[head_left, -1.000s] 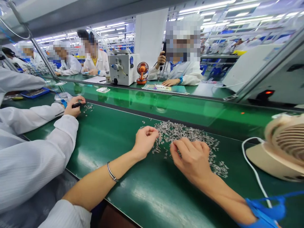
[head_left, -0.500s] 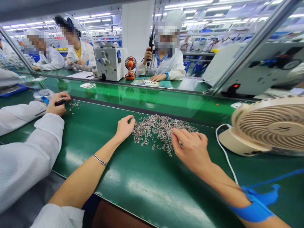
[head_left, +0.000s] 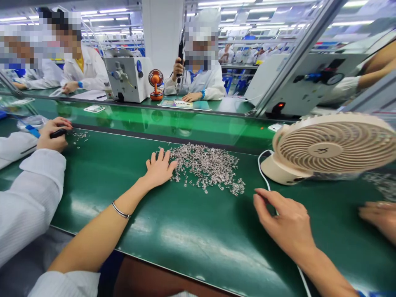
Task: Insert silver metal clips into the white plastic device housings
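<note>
Centrally, a loose pile of small metal parts (head_left: pixel 204 165) lies on the green counter (head_left: pixel 185 231). The left hand (head_left: pixel 159 170) rests at the pile's left edge, fingers spread — its grip is released. The right hand (head_left: pixel 287 220), apart from the pile and near the white cord (head_left: pixel 262 167) of the beige fan (head_left: pixel 328 150), is half curled — whether its grip encloses a part cannot be told.

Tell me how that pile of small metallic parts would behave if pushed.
The pile would probably spread rather than move as one, being many loose pieces. Each piece looks tiny, so likely very light. They may slide easily, since the green tabletop looks smooth and shiny.
</note>
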Demonstrator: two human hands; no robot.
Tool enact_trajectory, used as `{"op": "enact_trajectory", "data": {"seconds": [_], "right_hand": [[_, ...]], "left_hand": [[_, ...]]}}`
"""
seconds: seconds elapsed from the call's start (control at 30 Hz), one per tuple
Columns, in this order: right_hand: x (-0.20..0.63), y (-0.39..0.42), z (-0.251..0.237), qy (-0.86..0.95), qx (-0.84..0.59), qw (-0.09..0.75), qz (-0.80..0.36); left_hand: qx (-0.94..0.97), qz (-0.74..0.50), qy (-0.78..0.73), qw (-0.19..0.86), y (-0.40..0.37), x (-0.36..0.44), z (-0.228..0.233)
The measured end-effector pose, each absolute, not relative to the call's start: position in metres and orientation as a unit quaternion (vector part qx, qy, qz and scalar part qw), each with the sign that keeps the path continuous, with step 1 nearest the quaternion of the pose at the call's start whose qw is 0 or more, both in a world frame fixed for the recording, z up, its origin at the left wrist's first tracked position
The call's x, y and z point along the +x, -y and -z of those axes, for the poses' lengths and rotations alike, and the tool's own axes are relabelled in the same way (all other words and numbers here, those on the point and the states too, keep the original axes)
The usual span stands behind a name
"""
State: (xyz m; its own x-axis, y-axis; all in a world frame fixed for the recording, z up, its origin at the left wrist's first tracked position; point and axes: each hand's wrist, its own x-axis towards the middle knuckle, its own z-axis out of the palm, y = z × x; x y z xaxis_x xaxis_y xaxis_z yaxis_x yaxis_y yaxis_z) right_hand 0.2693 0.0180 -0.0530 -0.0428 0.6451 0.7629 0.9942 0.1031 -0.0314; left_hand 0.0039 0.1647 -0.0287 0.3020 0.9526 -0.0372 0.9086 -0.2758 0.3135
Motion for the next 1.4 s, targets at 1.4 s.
{"op": "enact_trajectory", "data": {"seconds": [1.4], "right_hand": [[0.223, -0.077, 0.053, 0.696, -0.688, 0.180, 0.099]], "left_hand": [[0.866, -0.035, -0.483, 0.125, -0.128, 0.022, 0.027]]}}
